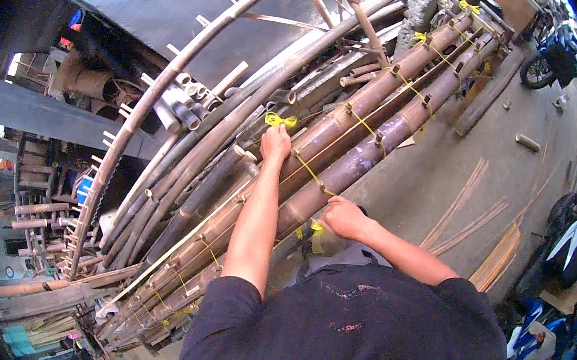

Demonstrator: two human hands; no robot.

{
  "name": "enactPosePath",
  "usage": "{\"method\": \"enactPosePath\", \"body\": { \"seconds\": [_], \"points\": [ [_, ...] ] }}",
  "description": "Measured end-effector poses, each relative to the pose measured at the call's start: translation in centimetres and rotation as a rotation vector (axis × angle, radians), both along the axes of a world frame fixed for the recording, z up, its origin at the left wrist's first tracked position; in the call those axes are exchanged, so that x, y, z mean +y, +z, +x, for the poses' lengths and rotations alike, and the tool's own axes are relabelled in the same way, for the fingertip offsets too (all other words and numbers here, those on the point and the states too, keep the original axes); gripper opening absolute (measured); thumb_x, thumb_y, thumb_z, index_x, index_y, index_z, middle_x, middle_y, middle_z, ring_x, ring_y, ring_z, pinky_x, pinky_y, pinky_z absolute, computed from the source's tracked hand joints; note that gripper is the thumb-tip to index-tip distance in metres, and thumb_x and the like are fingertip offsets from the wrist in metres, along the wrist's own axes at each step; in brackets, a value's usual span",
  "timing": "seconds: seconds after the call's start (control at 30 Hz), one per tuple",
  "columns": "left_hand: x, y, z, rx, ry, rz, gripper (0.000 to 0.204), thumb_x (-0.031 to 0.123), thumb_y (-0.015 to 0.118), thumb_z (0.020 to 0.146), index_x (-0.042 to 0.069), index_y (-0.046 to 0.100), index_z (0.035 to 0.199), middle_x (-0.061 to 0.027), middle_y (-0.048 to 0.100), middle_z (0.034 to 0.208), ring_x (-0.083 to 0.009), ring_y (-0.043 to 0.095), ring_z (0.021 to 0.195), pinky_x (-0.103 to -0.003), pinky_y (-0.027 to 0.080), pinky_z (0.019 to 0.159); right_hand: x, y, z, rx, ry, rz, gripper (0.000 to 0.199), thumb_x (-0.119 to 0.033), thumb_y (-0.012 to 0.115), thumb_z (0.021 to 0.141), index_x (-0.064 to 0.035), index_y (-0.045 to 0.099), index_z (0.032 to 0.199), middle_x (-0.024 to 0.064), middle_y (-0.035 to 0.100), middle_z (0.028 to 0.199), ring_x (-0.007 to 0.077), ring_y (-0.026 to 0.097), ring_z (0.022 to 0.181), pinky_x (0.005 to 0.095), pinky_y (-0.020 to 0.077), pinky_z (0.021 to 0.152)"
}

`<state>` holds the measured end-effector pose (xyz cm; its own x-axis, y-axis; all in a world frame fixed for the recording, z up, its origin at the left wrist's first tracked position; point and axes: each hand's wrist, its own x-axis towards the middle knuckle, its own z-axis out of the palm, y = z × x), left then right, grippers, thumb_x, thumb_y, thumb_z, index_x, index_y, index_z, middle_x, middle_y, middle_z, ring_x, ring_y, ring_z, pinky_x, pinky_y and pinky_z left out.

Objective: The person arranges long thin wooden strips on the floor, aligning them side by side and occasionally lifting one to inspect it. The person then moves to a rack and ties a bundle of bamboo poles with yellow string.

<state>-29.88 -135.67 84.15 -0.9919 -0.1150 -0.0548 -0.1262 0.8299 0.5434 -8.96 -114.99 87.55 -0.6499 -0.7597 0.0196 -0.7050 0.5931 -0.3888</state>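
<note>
Two thick brown bamboo poles, a near one (334,177) and a far one (378,92), run side by side across the view. Short pegs stick out along them, with yellow cord (308,165) stretched from peg to peg. Beyond the far pole my left hand (275,143) is closed on a looped bundle of yellow cord (281,119). On the near side my right hand (346,217) is closed at the end of the cord by a peg (322,185). More yellow cord (316,226) hangs beside its fingers, which are partly hidden.
Long bamboo poles (221,141) and short cut tubes (185,103) are piled behind. A curved rail with pegs (146,100) arches above them. Split bamboo strips (497,256) and a short bamboo piece (528,142) lie on the floor at right, near parked motorbikes (557,64).
</note>
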Motion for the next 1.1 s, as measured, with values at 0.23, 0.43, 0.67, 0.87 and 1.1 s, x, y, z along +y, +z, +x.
{"method": "enactPosePath", "body": {
  "seconds": [0.23,0.43,0.67,0.87,1.1],
  "points": [
    [-6.8,8.9,11.1,0.124,0.001,0.099,0.037,0.034,0.049,0.099,0.002,0.065,0.109,-0.0283,0.066,0.11,-0.0478,0.062,0.105,-0.054,0.049,0.089,-7.5,-1.8,7.0,-1.084,-0.235,-0.715,0.04,-0.025,0.063,0.091,-0.0047,0.061,0.126,0.0159,0.066,0.117,0.0304,0.064,0.106,0.0442,0.0485,0.097],
    [-11.1,4.5,21.0,-0.107,-0.215,-0.065,0.044,0.028,0.064,0.089,0.005,0.051,0.124,-0.0245,0.069,0.103,-0.046,0.064,0.101,-0.054,0.049,0.087,-16.9,0.1,4.3,-0.869,-1.002,-1.953,0.018,-0.024,0.049,0.096,-0.0145,0.057,0.082,0.0023,0.059,0.081,0.0178,0.057,0.083,0.0343,0.0461,0.073],
    [-11.8,1.3,20.4,0.043,-0.208,0.027,0.034,0.035,0.054,0.097,0.008,0.068,0.112,-0.0232,0.07,0.106,-0.0445,0.064,0.103,-0.053,0.049,0.09,-21.7,4.1,-8.7,-0.109,-0.389,-0.229,0.06,-0.055,0.04,0.1,-0.0037,0.069,0.112,0.0214,0.069,0.105,0.0369,0.065,0.101,0.0499,0.0451,0.096],
    [-12.7,3.3,20.6,0.027,-0.207,0.055,0.035,0.039,0.052,0.098,0.014,0.071,0.114,-0.0216,0.069,0.108,-0.0411,0.065,0.104,-0.05,0.05,0.088,-19.3,5.8,-9.6,-0.872,-0.184,-0.781,0.056,-0.05,0.047,0.103,-0.0019,0.06,0.076,0.0002,0.055,0.07,0.0141,0.048,0.07,0.0332,0.0437,0.064],
    [-11.4,4.6,20.9,0.088,-0.062,0.167,0.03,0.034,0.057,0.098,0.01,0.073,0.105,-0.0177,0.072,0.089,-0.0339,0.071,0.087,-0.043,0.052,0.078,-14.0,-1.1,7.4,-0.277,-0.053,-0.567,0.045,-0.03,0.056,0.098,-0.0014,0.063,0.064,0.0204,0.064,0.07,0.0409,0.064,0.079,0.0517,0.0488,0.082]
  ]
}}
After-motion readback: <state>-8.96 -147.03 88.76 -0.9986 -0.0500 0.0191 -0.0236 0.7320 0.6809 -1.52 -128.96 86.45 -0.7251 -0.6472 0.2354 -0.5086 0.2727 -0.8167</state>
